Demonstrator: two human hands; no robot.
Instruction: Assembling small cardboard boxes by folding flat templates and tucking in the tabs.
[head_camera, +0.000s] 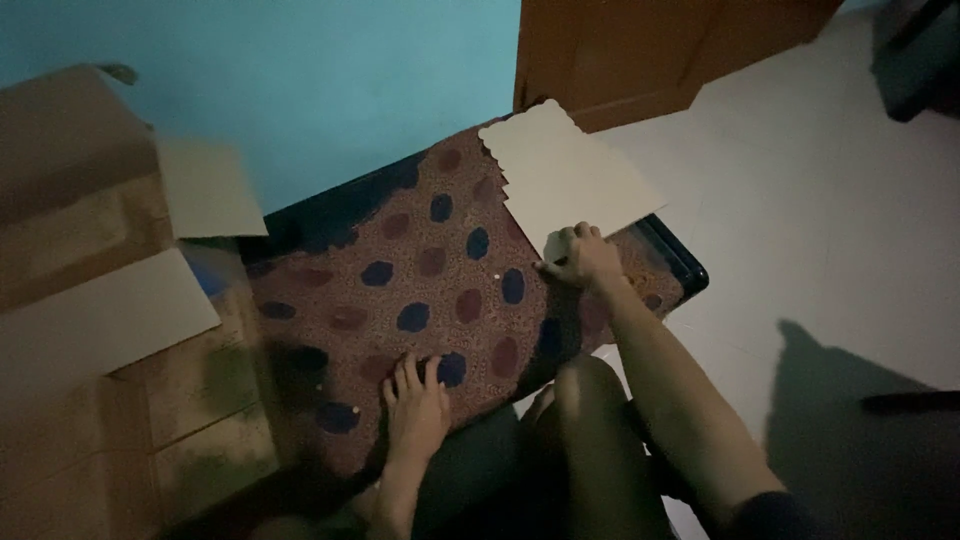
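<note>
While the right hand (583, 257) pinches the near corner of a pale card sheet (565, 180) with a scalloped edge, the left hand (416, 405) lies flat and released, fingers spread, on a spotted cloth (420, 290) that covers a low dark-edged stand (690, 270). That sheet lies on the far right end of the cloth, its outer side overhanging the stand's edge above the pale floor (820, 200); held by one corner only, it could pivot and slide off, or crease at the grip if lifted quickly. Dim light makes edges hard to judge, and the loose cloth could drag under the pressing left palm and shift the sheet with it. Cardboard boxes (90, 300) stand to the left, against a blue wall (300, 80), their flaps open; what lies inside cannot be told, though a hint of something blue (208, 275) shows between the flaps. A wooden door (640, 50) stands beyond the stand. The person's bare knee (590, 400) sits close to the stand's near edge and could nudge it.
</note>
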